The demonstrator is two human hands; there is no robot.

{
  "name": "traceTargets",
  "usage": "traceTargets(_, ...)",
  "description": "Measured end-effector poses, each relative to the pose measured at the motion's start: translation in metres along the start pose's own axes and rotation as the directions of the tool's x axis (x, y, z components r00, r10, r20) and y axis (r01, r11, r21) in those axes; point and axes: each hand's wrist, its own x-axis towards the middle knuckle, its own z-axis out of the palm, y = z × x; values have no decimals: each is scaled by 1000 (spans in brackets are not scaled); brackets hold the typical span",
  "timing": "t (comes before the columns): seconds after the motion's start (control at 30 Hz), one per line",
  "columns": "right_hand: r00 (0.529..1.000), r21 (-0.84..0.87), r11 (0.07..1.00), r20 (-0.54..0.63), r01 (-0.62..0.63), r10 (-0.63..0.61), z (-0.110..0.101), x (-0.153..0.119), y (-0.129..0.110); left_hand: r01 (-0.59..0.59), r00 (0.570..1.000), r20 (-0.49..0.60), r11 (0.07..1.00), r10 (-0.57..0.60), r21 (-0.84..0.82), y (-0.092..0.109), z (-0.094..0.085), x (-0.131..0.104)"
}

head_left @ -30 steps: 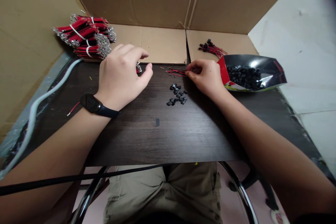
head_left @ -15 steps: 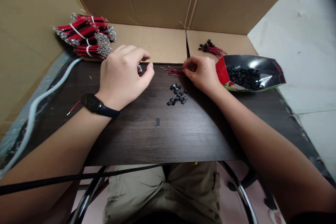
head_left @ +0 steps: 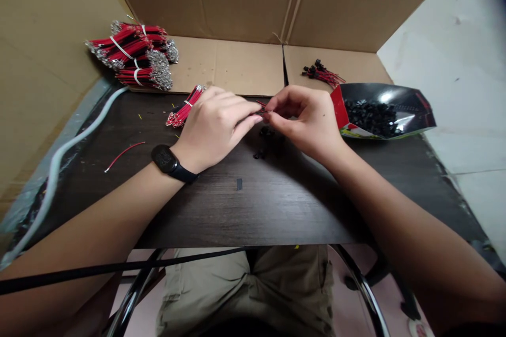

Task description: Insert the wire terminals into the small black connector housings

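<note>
While the right hand pinches the wires, the left hand sits narrowed at their left, its hold unclear. Likely light and flexible; grip near the ends.

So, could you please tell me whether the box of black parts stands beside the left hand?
No, the box stands beside the right hand, with the left hand on that hand's other side.
</note>
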Motion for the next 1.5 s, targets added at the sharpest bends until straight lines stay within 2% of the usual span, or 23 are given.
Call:
traceTargets(0.1,998,185,981,1,-58,59,4,-2,-4,49,996,-69,997,-53,-61,4,4,-1)
traceTargets(0.17,994,340,936,-15,-94,105,5,-3,-2,106,984,-119,973,-132,-204,10,3,0)
traceTargets(0.23,989,467,876,-26,-119,148,5,-4,0,162,968,-117,907,-223,-389,16,2,1)
traceTargets(0.33,975,539,818,31,-200,219,7,-7,3,202,949,-81,788,-303,-582,23,1,3)
traceTargets(0.43,971,533,815,64,-228,230,10,-10,2,214,944,-54,729,-325,-650,27,3,3)
traceTargets(0.57,981,530,831,7,-168,194,12,-14,-1,225,939,-47,715,-339,-661,28,4,1)
traceTargets(0.77,968,495,850,-62,-180,241,12,-15,-3,226,954,-23,767,-298,-601,27,4,-2)
traceTargets(0.97,980,494,858,-54,-143,194,11,-16,-4,216,963,-4,778,-270,-590,28,6,-4)
traceTargets(1.13,976,463,871,-53,-162,210,10,-16,-7,226,960,-31,837,-278,-499,31,6,-6)
traceTargets(1.33,975,470,869,-67,-155,210,10,-14,-7,233,936,-98,807,-337,-543,36,4,-3)
traceTargets(1.5,981,470,873,-63,-132,182,10,-17,-7,237,941,-81,809,-330,-538,37,0,-2)
